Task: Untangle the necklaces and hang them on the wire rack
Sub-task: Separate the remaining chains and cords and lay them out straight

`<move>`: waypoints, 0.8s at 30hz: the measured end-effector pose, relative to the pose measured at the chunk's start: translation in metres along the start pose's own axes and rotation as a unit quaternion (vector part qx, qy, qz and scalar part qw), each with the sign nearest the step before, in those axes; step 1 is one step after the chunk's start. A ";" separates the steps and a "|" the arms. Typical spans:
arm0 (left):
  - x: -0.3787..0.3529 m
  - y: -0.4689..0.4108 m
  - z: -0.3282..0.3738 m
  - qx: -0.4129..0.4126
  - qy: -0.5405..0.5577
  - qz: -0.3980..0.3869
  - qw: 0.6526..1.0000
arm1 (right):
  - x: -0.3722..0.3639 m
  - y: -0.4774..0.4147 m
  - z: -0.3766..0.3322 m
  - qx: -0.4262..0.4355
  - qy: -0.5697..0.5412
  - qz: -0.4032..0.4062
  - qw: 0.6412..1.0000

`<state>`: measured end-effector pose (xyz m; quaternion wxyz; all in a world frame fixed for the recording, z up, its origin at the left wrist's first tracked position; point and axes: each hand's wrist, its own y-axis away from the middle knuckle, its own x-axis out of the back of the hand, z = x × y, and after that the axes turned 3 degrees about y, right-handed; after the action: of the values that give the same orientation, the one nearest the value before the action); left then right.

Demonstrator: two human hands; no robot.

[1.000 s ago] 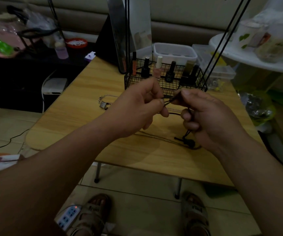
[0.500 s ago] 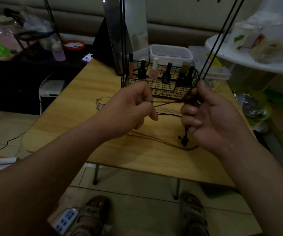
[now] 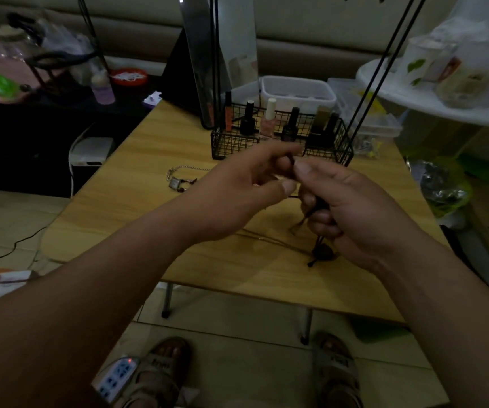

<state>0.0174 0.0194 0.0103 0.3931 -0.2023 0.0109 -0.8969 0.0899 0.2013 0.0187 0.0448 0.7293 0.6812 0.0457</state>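
1. Both hands were up over the table point(image 3: 137, 184), working close together in front of the wire rack point(image 3: 231, 142). Nothing was hung on it yet, as far as I could see.
2. The left hand point(image 3: 246, 187) had its forefinger and thumb curled in on the top of the black cord point(image 3: 319, 242). It looked like a pinch, though blur made the exact contact hard to read.
3. The right hand point(image 3: 352, 213) was closed round the same cord, thumb pressed near the left fingertips and lower fingers folded over the strand.
4. From that fist the cord dropped to a dark pendant point(image 3: 323, 252) lying on the table, touching a thin chain point(image 3: 269, 240) that trailed away to the left.
5. A silver chain point(image 3: 178, 175) with a square charm lay apart, near the table's left side, with neither hand on it.
6. My worry was this: a hard pull apart with both hands so close could cinch the knot tighter instead of loosening it.
7. The second risk was the pendant. A lift of the cord could drag the thin chain up with it, if the two were looped together, and I couldn't tell whether they were.
8. The third was the dim light and the dark cord. A crossing could easily be misjudged and the wrong strand fed through.
9. The last was the rack just behind the knuckles. A swing forward could knock the bottles point(image 3: 248, 120) standing in its basket.
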 end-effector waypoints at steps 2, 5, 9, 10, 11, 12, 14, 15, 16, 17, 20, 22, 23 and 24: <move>0.001 -0.001 0.001 0.000 -0.024 0.015 1.000 | 0.000 0.000 -0.001 -0.001 0.016 -0.013 1.000; 0.009 -0.002 0.003 0.021 -0.068 0.045 0.996 | 0.004 0.000 -0.003 -0.012 0.008 0.004 1.000; 0.027 0.002 0.002 0.058 -0.029 0.105 0.992 | 0.016 -0.003 -0.005 -0.015 -0.012 0.057 0.998; 0.028 0.003 0.002 0.061 0.002 0.116 0.991 | 0.018 -0.003 -0.006 -0.014 -0.005 0.063 0.998; 0.028 0.004 0.002 0.063 0.029 0.130 0.989 | 0.019 -0.003 -0.007 -0.015 0.007 0.067 0.998; 0.028 0.004 0.002 0.066 0.052 0.145 0.986 | 0.019 -0.002 -0.008 -0.016 0.019 0.070 0.997; 0.027 0.003 0.002 0.069 0.098 0.167 0.979 | 0.019 -0.001 -0.008 -0.017 0.046 0.062 0.997; 0.028 0.003 0.002 0.070 0.120 0.174 0.975 | 0.019 -0.001 -0.008 -0.018 0.059 0.050 0.997; 0.029 0.003 0.001 0.070 0.143 0.179 0.971 | 0.020 0.000 -0.008 -0.020 0.073 0.034 0.997; 0.031 0.002 0.000 0.072 0.165 0.181 0.967 | 0.020 0.001 -0.008 -0.023 0.087 0.017 0.996; 0.034 0.001 -0.001 0.074 0.222 0.188 0.954 | 0.020 0.004 -0.008 -0.033 0.109 -0.026 0.993; 0.035 -0.001 -0.002 0.080 0.272 0.197 0.939 | 0.020 0.005 -0.009 -0.033 0.105 -0.034 0.993; 0.035 -0.001 -0.002 0.083 0.302 0.201 0.928 | 0.020 0.005 -0.009 -0.031 0.099 -0.036 0.994; 0.034 -0.002 -0.002 0.085 0.335 0.203 0.916 | 0.021 0.005 -0.010 -0.028 0.089 -0.036 0.995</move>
<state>-0.0057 -0.0040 0.0207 0.5558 0.1511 0.1065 -0.8105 0.0954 0.2215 0.0291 0.0060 0.6956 0.7069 0.1280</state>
